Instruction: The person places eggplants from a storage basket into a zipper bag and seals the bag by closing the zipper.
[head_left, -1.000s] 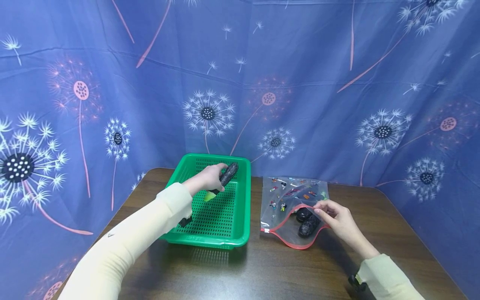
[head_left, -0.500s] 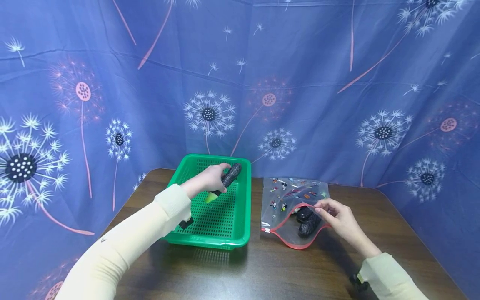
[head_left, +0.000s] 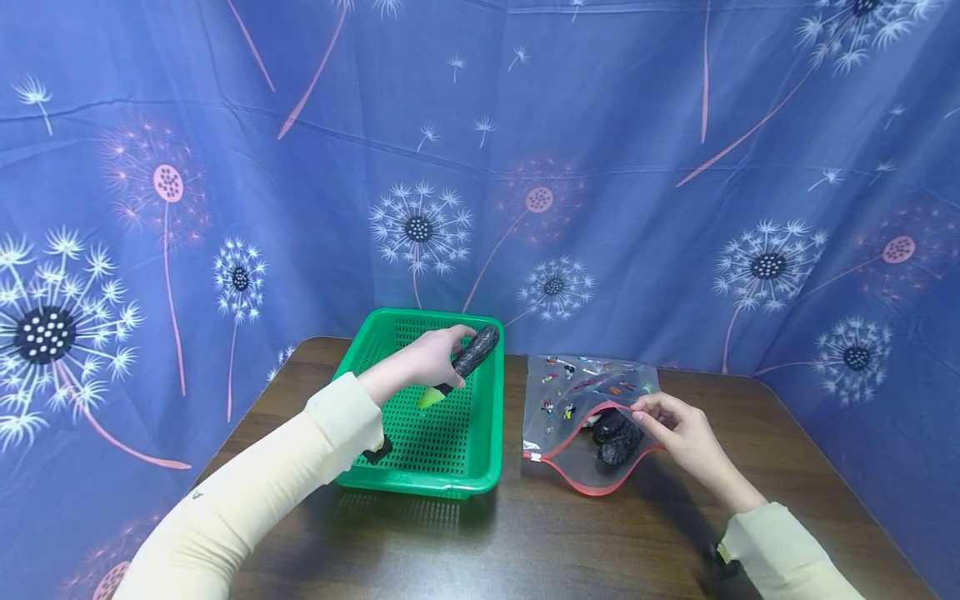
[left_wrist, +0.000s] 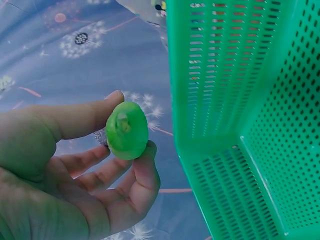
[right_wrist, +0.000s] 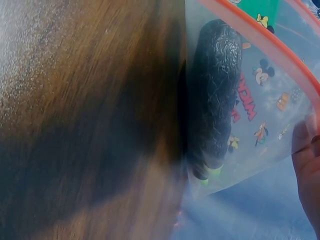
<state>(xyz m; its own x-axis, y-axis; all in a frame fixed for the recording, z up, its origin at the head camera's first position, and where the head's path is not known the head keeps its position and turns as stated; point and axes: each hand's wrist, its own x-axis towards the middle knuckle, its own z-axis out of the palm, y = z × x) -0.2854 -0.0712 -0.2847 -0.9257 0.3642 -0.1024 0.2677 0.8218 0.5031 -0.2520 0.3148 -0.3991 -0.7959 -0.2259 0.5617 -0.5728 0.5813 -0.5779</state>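
Observation:
Over the green basket (head_left: 493, 408), my left hand (head_left: 431, 358) pinches a dark, wrinkled eggplant (head_left: 477, 348) between thumb and fingers. Its pale green stem end (left_wrist: 127, 131) faces the left wrist camera. A clear zip bag (head_left: 547, 421) with a red zipper edge and cartoon prints lies right of the basket, its mouth gaping toward me. My right hand (head_left: 686, 437) pinches the right side of that mouth. Dark eggplants (right_wrist: 217, 90) lie inside the bag, partly covering one another; green ends show on them in the right wrist view.
Both basket and bag rest on a brown wooden table (head_left: 487, 558). Behind them hangs a blue cloth (head_left: 637, 208) with dandelion prints, which also closes in both sides. The basket has high, slotted walls.
My left hand has moved a little to the right with the eggplant, toward the basket's right rim. The right hand keeps its pinch on the bag and has shifted very slightly.

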